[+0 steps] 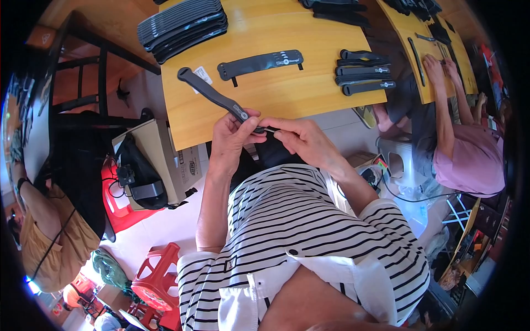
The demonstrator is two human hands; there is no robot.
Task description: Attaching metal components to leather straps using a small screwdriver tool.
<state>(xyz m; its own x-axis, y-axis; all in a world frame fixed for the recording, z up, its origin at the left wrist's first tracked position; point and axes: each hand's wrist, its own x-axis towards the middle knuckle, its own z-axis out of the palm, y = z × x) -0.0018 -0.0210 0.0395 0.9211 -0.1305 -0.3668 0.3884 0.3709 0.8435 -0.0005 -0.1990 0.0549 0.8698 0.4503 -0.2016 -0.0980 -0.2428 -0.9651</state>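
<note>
A long black strap (212, 92) with a pale printed mark runs up and left from my left hand (229, 135), whose thumb and fingers are closed round its lower end. Close beside it, my right hand (305, 139) is closed in a pinch at the same end. A thin, dark, partly shiny piece shows between the two hands; I cannot tell whether it belongs to the strap. Both hands are just off the near edge of the yellow wooden table (314, 94). Beyond them another black strap (262, 64) lies flat, with two small dark tabs at its lower edge.
A thick stack of black straps (182, 27) sits at the table's far left. Several folded straps (364, 73) lie at its right. A white paper slip (202, 78) lies under the held strap. At right, a co-worker (469, 149) works at another table. A cardboard box (165, 160) stands lower left.
</note>
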